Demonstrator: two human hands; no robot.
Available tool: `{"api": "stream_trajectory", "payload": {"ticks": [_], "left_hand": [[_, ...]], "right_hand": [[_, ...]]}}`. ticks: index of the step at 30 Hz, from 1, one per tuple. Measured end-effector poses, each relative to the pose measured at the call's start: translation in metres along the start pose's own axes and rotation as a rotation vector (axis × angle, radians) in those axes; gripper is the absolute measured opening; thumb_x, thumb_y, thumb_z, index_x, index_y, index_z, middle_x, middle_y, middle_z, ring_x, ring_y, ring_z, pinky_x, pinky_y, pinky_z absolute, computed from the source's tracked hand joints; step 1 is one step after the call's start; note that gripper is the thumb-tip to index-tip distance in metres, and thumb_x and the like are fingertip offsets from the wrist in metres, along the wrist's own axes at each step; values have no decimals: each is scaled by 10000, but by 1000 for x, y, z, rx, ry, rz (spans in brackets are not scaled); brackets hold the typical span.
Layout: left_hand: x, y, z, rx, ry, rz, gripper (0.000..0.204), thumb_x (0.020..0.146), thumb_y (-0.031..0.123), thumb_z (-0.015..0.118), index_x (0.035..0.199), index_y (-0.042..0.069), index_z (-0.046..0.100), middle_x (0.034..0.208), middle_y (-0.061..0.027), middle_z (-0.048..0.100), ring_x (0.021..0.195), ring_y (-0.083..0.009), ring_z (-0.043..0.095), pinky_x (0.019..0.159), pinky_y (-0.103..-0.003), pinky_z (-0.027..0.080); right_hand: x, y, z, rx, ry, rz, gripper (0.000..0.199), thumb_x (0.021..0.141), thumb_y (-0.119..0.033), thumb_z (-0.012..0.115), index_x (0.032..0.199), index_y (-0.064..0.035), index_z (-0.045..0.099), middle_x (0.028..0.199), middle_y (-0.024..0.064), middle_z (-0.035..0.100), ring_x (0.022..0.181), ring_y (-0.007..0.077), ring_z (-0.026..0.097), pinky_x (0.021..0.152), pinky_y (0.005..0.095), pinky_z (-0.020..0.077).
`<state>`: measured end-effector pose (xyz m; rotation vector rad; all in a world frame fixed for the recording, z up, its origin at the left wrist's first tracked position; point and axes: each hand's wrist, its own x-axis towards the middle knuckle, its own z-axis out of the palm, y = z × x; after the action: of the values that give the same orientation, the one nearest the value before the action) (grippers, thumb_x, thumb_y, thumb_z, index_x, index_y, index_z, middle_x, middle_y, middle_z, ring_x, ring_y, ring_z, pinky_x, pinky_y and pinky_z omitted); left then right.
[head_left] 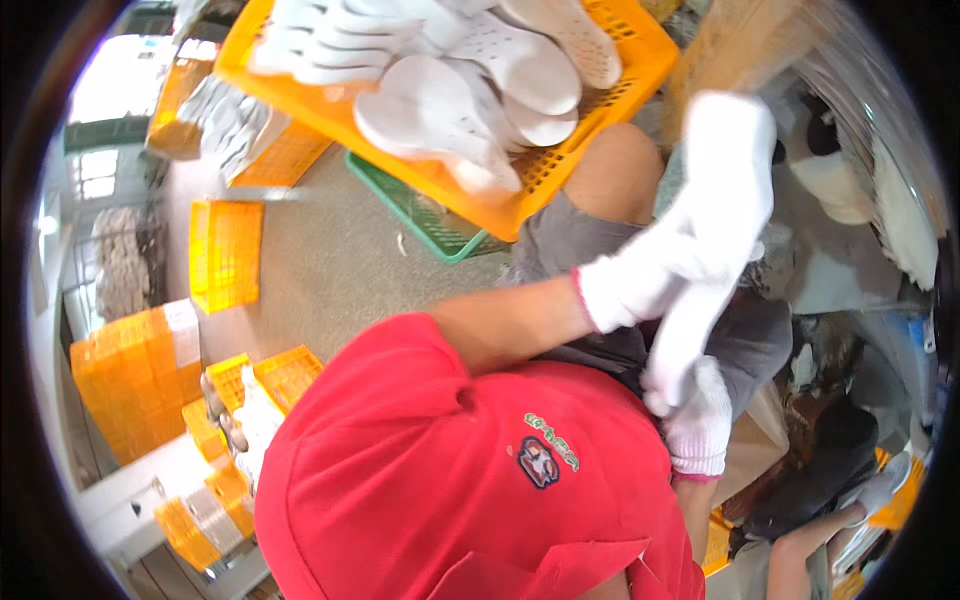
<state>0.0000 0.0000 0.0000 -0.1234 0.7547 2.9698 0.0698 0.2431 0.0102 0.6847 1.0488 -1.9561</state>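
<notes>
My left hand, in a white knit glove, reaches across my lap and grips the upper end of a long white shoe sole. My right hand, also gloved, holds the sole's lower end close to my red shirt. The sole hangs between the two hands over my grey shorts. Just beyond my knee, an orange plastic crate holds several white soles.
A green crate lies on the floor under the orange one. More orange crates lie and stand stacked at the left. Another person's legs are at the lower right, with cardboard and bags on the right.
</notes>
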Motion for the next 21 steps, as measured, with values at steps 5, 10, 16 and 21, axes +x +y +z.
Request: {"api": "stream_trajectory", "payload": {"ticks": [5, 10, 16, 21], "left_hand": [[49, -87, 1, -499, 78, -374, 451, 995, 181, 620, 1409, 5, 590, 1345, -181, 686, 1225, -356, 662, 1129, -514, 492], [91, -139, 52, 41, 163, -303, 354, 1060, 202, 642, 1351, 1, 632, 1241, -91, 712, 1142, -222, 684, 995, -369, 558], [194, -168, 16, 46, 96, -331, 327, 1065, 196, 603, 1353, 50, 651, 1287, -94, 717, 1200, -240, 664, 1053, -374, 528], [261, -140, -39, 298, 92, -555, 428, 1084, 338, 588, 1400, 53, 628, 1318, -92, 721, 1169, -255, 695, 1052, -389, 538]], "right_hand": [[-42, -18, 11, -352, 558, -870, 622, 941, -99, 726, 1509, 49, 522, 1440, 168, 637, 1287, 287, 643, 1080, 387, 521], [-54, -40, 29, -809, 965, -975, 808, 949, -164, 773, 1621, 27, 368, 1558, 191, 527, 1435, 302, 517, 1184, 412, 412], [11, -91, 28, -927, 906, -1253, 685, 1001, -231, 678, 1591, 8, 424, 1388, 294, 639, 1227, 434, 675, 1019, 435, 543], [81, -146, 5, -1385, 953, -1412, 436, 980, -177, 642, 1378, 1, 630, 1321, 271, 683, 1172, 422, 696, 967, 467, 583]]}}
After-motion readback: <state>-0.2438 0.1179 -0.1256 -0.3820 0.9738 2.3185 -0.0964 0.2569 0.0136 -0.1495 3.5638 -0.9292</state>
